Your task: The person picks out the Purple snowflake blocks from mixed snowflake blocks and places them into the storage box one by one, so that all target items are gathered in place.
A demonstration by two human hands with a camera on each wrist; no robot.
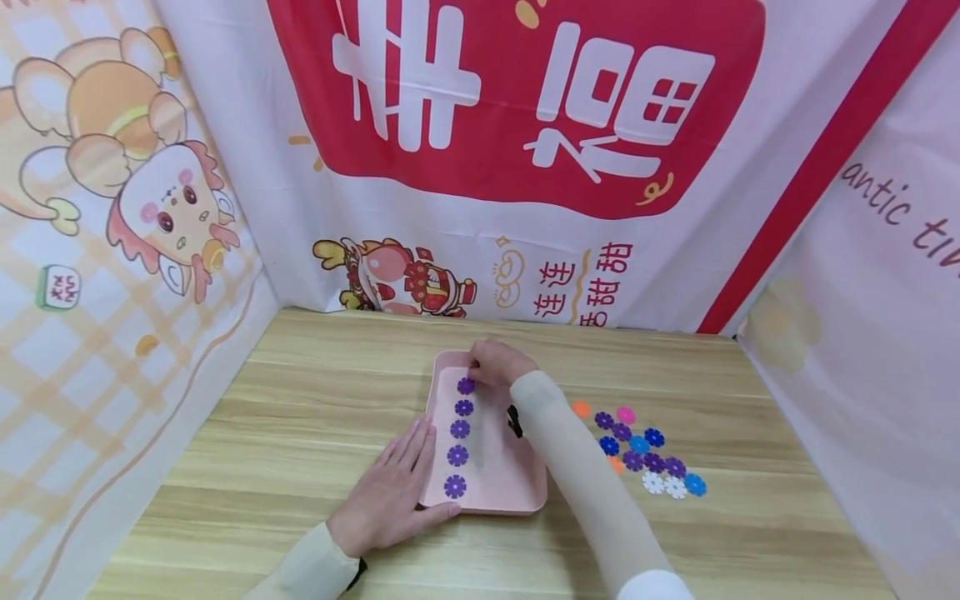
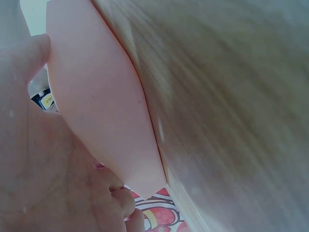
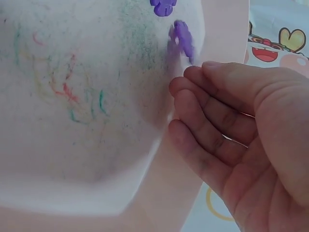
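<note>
A pink tray (image 1: pixel 517 492) lies lengthwise on the table. Down its left side runs a column of purple notched plastic discs (image 1: pixel 457 456). My left hand (image 1: pixel 390 492) rests against the tray's near left corner, fingers straight along the side and thumb along the near edge; the tray's outer wall (image 2: pixel 101 96) fills much of the left wrist view. At the far end of the column my right hand (image 1: pixel 498 363) pinches the edge of a purple disc (image 3: pixel 182 39) between thumb and fingertips. This disc tilts up from the tray floor, beside another purple disc (image 3: pixel 163 7).
Right of the tray, loose discs in purple, blue, white, orange and pink (image 1: pixel 637 450) lie on the wooden table (image 1: pixel 315 375). Printed cloth (image 1: pixel 525 275) stands behind and at both sides. Coloured scribble marks (image 3: pixel 67 92) show on the tray floor.
</note>
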